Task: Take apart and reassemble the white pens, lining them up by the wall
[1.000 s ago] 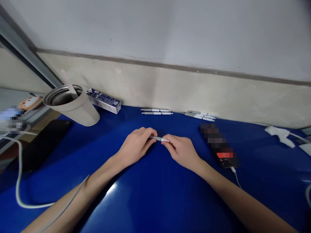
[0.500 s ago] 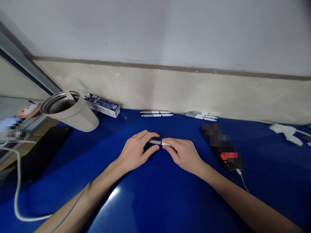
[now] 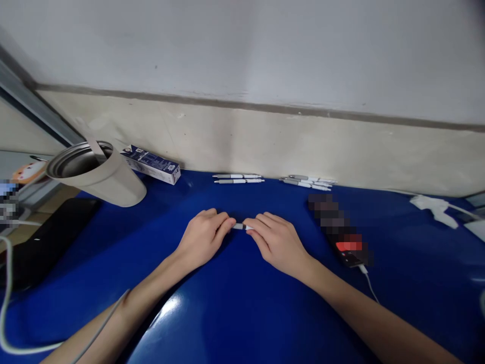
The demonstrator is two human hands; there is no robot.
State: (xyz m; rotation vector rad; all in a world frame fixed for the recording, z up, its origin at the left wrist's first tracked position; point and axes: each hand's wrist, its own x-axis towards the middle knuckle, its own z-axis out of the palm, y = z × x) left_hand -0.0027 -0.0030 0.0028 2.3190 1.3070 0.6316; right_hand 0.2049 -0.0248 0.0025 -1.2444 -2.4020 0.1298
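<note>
A white and grey pen (image 3: 239, 226) lies level between my two hands above the blue table (image 3: 242, 313). My left hand (image 3: 206, 235) is closed on its left end, thumb and fingers pressed together, hiding the tip. The right end is pinched between the thumb and fingers of my right hand (image 3: 278, 241). Behind the hands, two pens (image 3: 238, 181) lie side by side near the wall. To their right is a small group of several similar pens (image 3: 306, 183).
At the left stand a beige cup (image 3: 109, 177) and a blue and white box (image 3: 153, 166), with a black case (image 3: 56, 232) nearer. A phone (image 3: 341, 237) with a cable lies right of my right hand; a white cord (image 3: 435, 207) is farther right. Another cable crosses my left forearm.
My left hand has closed on the pen's left end, where its thumb and fingers were apart before. My right hand keeps its pinch. The view has shifted slightly to the right.
</note>
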